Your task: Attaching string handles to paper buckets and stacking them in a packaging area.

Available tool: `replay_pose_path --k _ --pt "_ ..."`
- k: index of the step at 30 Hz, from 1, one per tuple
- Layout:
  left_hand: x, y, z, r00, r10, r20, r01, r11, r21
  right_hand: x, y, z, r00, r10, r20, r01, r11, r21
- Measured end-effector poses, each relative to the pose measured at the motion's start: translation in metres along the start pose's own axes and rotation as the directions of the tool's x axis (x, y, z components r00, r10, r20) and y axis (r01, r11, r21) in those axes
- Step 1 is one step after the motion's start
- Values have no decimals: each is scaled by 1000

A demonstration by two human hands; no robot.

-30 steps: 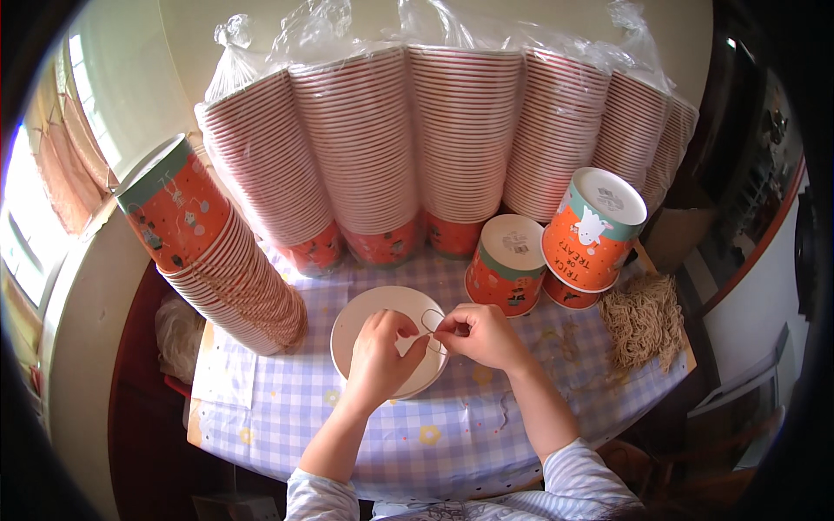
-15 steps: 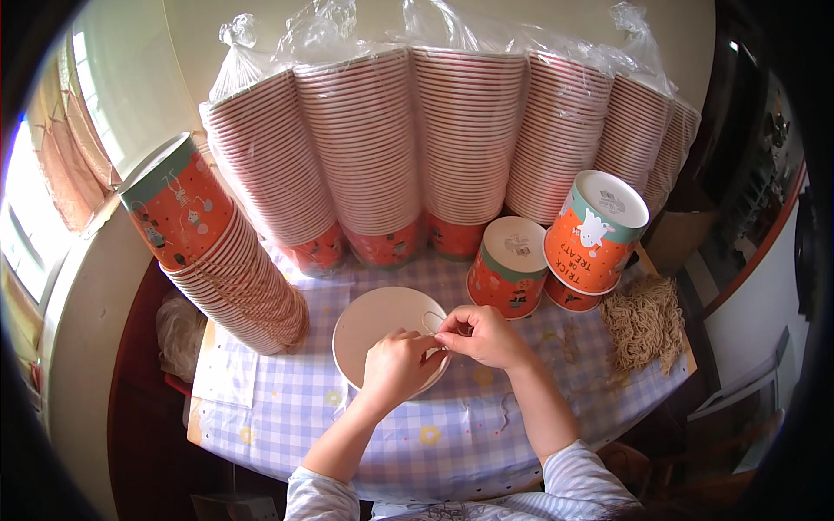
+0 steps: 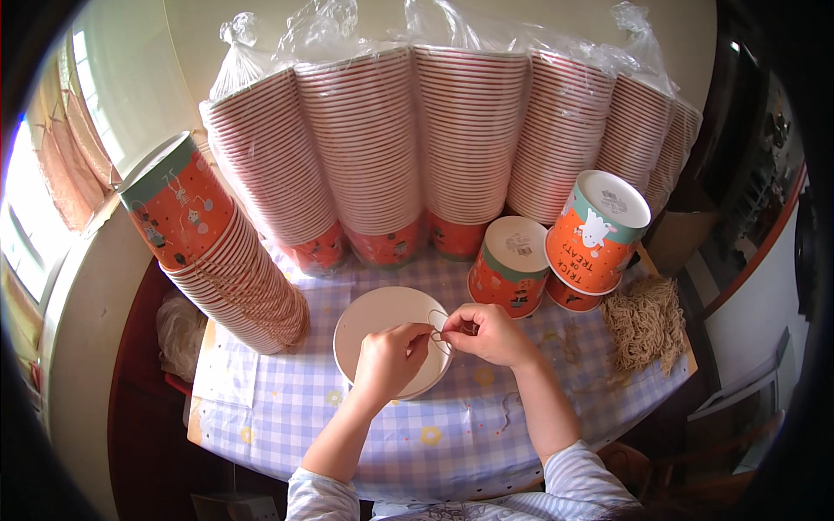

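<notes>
In the middle of the table is a round white paper bucket (image 3: 365, 321), seen from above with its outer sides hidden. Over its right edge, both hands pinch a thin beige string (image 3: 437, 318), part of which forms a small loop. Thumb and fingers of my left hand (image 3: 388, 358) are closed on the string, above the white surface. Opposite it, my right hand (image 3: 491, 334) grips the string between thumb and fingertips just beyond the rim. The fingertips are close together with a small gap between them.
Tall plastic-wrapped stacks of buckets (image 3: 365, 148) line the back. A leaning stack of stringed buckets (image 3: 234, 260) is at left. Upturned orange buckets (image 3: 508, 291) stand right of centre, beside a bundle of beige strings (image 3: 645, 326). Loose string (image 3: 506, 412) lies on the checked tablecloth (image 3: 300, 434).
My left hand has drawn slightly back and left, opening a small gap between the hands. The string loop between them shows more clearly. The buckets have stayed in place.
</notes>
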State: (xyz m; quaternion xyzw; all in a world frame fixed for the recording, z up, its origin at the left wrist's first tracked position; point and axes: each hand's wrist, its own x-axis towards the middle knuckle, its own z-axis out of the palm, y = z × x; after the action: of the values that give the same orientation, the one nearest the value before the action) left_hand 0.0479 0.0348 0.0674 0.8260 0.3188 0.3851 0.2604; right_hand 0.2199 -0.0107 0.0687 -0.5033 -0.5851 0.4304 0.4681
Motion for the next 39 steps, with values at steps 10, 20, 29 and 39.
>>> replay_pose_path --k 10,20,29,39 --pt "1 0 -2 996 -27 90 32 998 -62 -1 3 1 998 -62 8 62 995 -83" --pt "3 6 -7 985 -121 124 135 984 -115 0 2 2 998 -71 3 70 993 -95" --pt "2 4 -8 968 -155 198 183 975 -127 0 0 2 991 -134 -15 130 980 -153" --pt "5 -1 -13 930 -144 339 251 921 -298 -1 5 -3 974 -223 -42 225 973 48"
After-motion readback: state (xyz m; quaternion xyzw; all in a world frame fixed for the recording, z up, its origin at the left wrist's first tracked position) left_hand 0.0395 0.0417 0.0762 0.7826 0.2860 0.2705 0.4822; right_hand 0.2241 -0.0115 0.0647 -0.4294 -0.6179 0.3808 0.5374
